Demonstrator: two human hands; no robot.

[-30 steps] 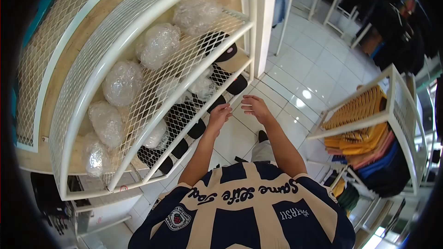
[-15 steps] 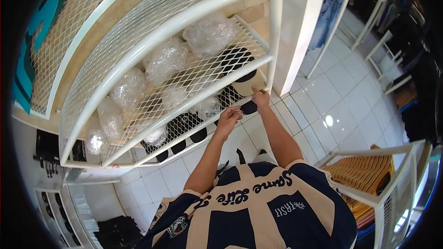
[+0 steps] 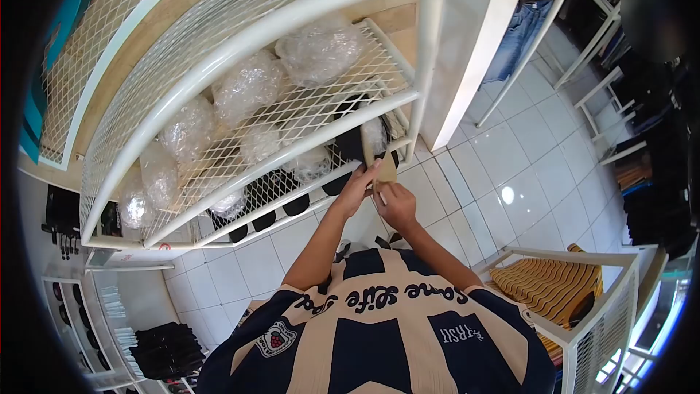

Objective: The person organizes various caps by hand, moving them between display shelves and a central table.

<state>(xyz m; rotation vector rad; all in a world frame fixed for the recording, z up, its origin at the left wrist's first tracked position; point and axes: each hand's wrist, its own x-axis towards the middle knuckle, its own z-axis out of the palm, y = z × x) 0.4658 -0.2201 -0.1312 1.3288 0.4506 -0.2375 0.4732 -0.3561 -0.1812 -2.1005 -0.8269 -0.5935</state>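
Observation:
A tan and black cap (image 3: 388, 168) is tilted out at the right end of the lower shelf of the white mesh rack (image 3: 270, 140). My left hand (image 3: 355, 188) grips the cap's tan part near its edge, thumb on top. Just to its right, my right hand (image 3: 396, 203) has its fingers curled together at the cap's lower edge; what they pinch is too small to make out. Clear plastic shows inside the cap. Other black caps (image 3: 297, 204) sit along the same lower shelf, to the left of my hands.
Several crumpled clear plastic bundles (image 3: 249, 87) lie on the upper mesh shelf. A white pillar (image 3: 467, 51) stands right of the rack, with jeans (image 3: 519, 40) hanging beyond. Yellow striped clothes (image 3: 547, 284) hang on a rack at lower right. Black folded clothes (image 3: 166, 350) lie at lower left.
The cap has been drawn from the shelf toward me and tilted. My left hand has taken hold of it, and my right hand has moved down and left, close beside the left.

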